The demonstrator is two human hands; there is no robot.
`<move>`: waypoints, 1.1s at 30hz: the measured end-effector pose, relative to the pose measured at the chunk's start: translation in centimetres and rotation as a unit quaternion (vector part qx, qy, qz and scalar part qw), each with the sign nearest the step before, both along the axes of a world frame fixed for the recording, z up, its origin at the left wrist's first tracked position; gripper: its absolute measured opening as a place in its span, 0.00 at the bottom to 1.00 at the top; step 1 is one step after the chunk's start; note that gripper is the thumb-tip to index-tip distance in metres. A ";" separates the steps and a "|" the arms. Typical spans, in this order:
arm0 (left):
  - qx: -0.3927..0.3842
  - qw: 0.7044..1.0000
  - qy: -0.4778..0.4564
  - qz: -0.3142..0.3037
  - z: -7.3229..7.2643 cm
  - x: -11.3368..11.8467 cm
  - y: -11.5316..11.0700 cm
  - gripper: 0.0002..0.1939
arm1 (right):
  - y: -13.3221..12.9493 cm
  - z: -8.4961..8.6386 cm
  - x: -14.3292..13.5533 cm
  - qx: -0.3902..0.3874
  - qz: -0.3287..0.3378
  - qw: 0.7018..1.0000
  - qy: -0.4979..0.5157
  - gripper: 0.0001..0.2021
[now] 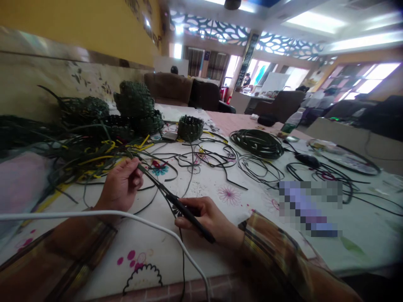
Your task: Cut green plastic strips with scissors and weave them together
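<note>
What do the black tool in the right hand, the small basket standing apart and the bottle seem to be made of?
Black tool: held part perhaps plastic or rubber, looking mostly matt.
Small basket: probably plastic, from its faintly shiny green weave.
Bottle: probably plastic, its upper part looking clear.

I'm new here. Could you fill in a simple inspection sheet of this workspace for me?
Surface: pale tablecloth with printed flowers.
Job's things: dark strips and black tool, both in hand; woven basket and coil farther back.
Clutter: tangled strands at left; bottle at far right; pixelated item, unidentifiable.
Left hand: pinching the dark strips.
Right hand: gripping the black tool; its exact type is unclear.
Cables: white cable crossing the foreground.
Surroundings: yellow wall at left; brown chair beyond the table.
</note>
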State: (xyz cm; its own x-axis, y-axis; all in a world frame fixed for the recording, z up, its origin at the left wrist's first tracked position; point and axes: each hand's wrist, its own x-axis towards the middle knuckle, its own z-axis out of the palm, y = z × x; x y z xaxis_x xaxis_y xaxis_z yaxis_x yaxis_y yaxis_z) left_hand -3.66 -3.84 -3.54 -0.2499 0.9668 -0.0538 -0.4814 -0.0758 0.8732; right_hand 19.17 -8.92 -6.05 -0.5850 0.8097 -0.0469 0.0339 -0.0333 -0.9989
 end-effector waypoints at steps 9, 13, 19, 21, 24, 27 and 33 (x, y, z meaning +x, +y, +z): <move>-0.009 0.999 0.024 -0.021 0.3 0.3 -0.3 0.20 | 0.7 -1.0 -0.2 -0.001 -0.010 1.000 0.016 0.18; -0.019 0.999 0.026 -0.021 0.5 0.6 -0.5 0.21 | 0.6 -1.1 -0.2 0.007 -0.008 1.000 0.020 0.18; -0.019 0.999 0.020 -0.023 0.2 0.4 -0.5 0.18 | 0.2 -0.6 -0.1 -0.002 0.012 1.000 0.022 0.16; -0.018 1.000 0.008 -0.014 0.1 0.1 -0.3 0.15 | 0.2 -0.4 -0.1 -0.003 0.011 1.000 0.015 0.16; -0.019 1.000 -0.007 -0.002 0.1 -0.3 0.1 0.12 | 0.3 -0.4 -0.1 0.002 0.011 1.000 0.002 0.15; -0.017 1.000 0.004 -0.007 0.4 -0.3 0.1 0.14 | 0.5 -0.7 -0.1 0.000 0.005 1.000 0.008 0.16; -0.007 0.999 0.029 -0.017 0.4 0.7 -0.6 0.20 | 0.7 -1.0 -0.2 -0.009 -0.004 1.000 0.021 0.21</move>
State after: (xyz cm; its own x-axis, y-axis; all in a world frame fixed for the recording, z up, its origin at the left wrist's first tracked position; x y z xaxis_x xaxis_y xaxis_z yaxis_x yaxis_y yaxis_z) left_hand -2.97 -4.44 -3.19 -0.2203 0.9739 -0.0539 -0.4320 -0.0479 0.9006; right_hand 18.93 -8.21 -7.08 -0.5802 0.8136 -0.0372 -0.0079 -0.0513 -0.9987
